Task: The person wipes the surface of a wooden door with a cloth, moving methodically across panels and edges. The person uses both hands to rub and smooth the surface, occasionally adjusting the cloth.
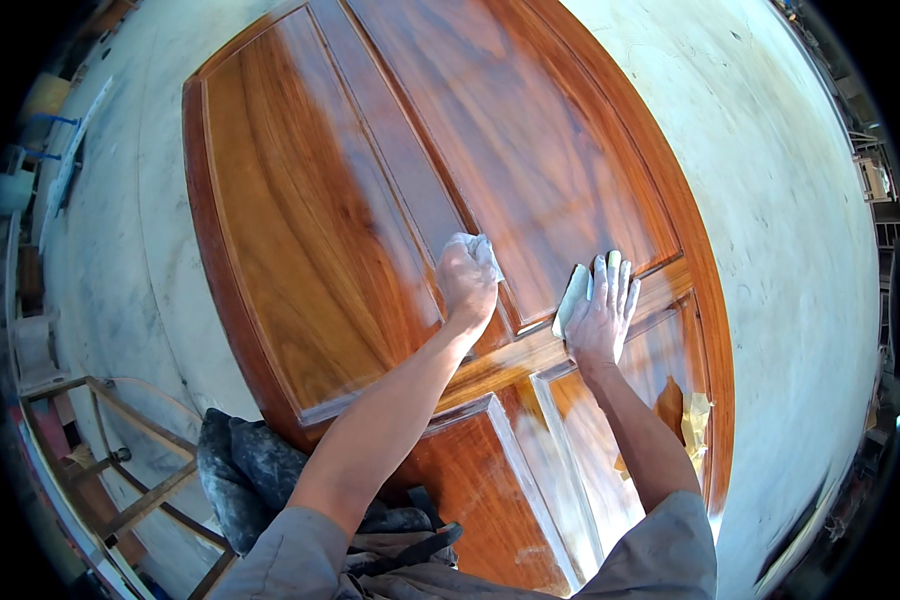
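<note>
A reddish-brown panelled wooden door (310, 200) lies beneath both my hands, with whitish dust smeared across parts of its panels. My left hand (468, 272) is closed in a fist near the moulding at the door's middle, gripping a crumpled pale sheet (488, 256) that pokes out past the fingers; whether it is cloth or sandpaper I cannot tell. My right hand (602, 305), dusted white, lies flat with fingers stretched on the lower corner of the upper right panel. Under its thumb side sits a pale greenish flat pad (570, 300), pressed against the wood.
Torn brown and yellowish paper (695, 425) lies on the lower right panel. A wooden frame (135, 480) stands at the lower left. Pale, stained concrete floor (790, 200) surrounds the door, with assorted clutter along the far left and right edges.
</note>
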Action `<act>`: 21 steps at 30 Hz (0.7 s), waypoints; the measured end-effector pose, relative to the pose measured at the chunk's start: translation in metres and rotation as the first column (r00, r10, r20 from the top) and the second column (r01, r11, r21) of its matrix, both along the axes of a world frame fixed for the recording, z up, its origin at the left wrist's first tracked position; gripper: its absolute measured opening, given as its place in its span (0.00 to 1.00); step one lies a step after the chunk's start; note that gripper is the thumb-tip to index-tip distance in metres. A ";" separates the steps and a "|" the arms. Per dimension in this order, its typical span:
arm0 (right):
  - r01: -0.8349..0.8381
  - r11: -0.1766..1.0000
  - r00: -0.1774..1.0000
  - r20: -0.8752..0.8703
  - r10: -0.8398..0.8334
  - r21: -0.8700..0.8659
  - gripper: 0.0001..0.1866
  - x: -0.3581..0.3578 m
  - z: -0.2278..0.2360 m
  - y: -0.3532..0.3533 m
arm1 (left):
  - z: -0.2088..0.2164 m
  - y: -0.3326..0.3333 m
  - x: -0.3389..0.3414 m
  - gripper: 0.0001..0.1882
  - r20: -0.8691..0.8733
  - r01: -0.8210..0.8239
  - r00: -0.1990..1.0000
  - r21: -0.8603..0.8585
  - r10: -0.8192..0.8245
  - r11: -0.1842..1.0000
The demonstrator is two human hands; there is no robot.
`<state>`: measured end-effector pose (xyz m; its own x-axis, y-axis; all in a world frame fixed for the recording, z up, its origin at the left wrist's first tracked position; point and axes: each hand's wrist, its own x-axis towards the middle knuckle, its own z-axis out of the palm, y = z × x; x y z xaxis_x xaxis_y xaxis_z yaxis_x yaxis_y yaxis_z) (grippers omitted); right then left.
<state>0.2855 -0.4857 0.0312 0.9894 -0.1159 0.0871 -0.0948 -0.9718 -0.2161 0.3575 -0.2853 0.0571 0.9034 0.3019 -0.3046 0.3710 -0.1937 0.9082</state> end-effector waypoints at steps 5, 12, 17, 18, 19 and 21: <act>-0.022 1.000 1.000 -0.009 0.022 -0.002 0.36 0.002 0.002 0.004 | -0.040 0.020 0.039 0.08 0.211 -0.020 0.977 0.023 0.014 1.000; -0.015 1.000 0.999 -0.049 0.016 0.012 0.36 0.001 0.006 0.002 | -0.016 0.048 0.114 0.06 0.093 -0.059 0.993 -0.115 0.070 0.992; -0.033 0.999 0.999 -0.030 0.033 0.008 0.35 0.000 0.007 0.002 | -0.018 0.073 0.178 0.07 0.024 -0.108 0.994 0.009 0.107 0.994; -0.030 1.000 0.999 -0.031 0.031 0.004 0.35 0.001 0.007 0.002 | -0.019 0.079 0.192 0.07 0.015 -0.101 0.995 0.050 0.100 0.994; -0.031 1.000 0.999 -0.033 0.032 0.003 0.35 0.001 0.007 0.003 | -0.021 0.087 0.206 0.07 0.006 -0.098 0.995 0.094 0.097 0.991; -0.042 0.999 0.999 -0.030 0.042 -0.002 0.35 0.003 0.008 0.004 | -0.015 0.099 0.226 0.07 0.020 -0.099 0.995 0.046 0.098 0.994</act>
